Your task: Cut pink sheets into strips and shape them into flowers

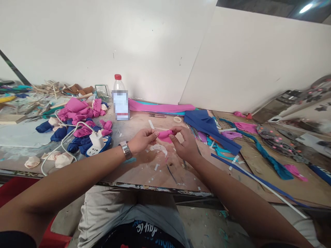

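Observation:
A short strip of pink fabric (163,136) is stretched between my two hands, just above the tabletop. My left hand (143,140), with a metal watch on its wrist, pinches the strip's left end between thumb and fingers. At the other end my right hand (183,142) grips a bunched or rolled part of the same fabric. Beneath the hands lies a whitish curved smear (159,148) on the wooden table (144,172). Rolled pink fabric pieces (77,108) and dark blue ones (60,133) are heaped to the left.
A red-capped bottle (118,84) stands behind a phone (121,105) at the back. Near the heap sits a power strip (99,146) with a white charger and cable. Scissors-like snips (157,116), a tape roll (177,119) and blue fabric (210,129) lie farther right.

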### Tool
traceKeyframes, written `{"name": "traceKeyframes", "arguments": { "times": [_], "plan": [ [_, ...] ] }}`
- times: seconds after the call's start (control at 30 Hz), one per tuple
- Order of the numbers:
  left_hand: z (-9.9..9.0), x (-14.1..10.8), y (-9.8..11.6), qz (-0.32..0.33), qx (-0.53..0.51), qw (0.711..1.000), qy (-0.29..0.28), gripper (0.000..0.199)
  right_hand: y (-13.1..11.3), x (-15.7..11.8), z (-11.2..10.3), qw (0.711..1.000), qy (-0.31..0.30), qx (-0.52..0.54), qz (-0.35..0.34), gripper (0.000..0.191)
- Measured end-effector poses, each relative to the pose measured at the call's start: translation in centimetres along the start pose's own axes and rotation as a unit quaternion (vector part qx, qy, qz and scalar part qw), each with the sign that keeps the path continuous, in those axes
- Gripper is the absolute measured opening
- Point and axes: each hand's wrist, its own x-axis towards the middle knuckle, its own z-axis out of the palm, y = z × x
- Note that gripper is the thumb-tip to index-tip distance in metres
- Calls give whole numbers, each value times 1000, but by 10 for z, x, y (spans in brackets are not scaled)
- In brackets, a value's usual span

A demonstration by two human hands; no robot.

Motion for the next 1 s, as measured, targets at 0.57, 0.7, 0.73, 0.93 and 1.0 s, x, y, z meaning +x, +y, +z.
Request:
{"name": "traceKeyframes", "arguments": {
  "times": [0.57, 0.7, 0.73, 0.93, 1.0],
  "plan": [
    [2, -5, 4, 152, 145, 978, 2, 34, -1, 1, 3, 996, -84, -3, -15, 17],
    [6, -9, 6, 153, 121, 980, -36, 34, -3, 1, 4, 992, -117, 8, -36, 18],
    [6, -9, 5, 153, 117, 980, -42, 34, -3, 1, 4, 992, -120, 5, -40, 18],
    [3, -5, 2, 141, 65, 987, -47, 37, -3, 0, 3, 993, -110, 7, -33, 25],
    [3, -4, 1, 131, 32, 990, -44, 39, -3, 0, 2, 995, -100, 15, -13, 27]
  ]
}}
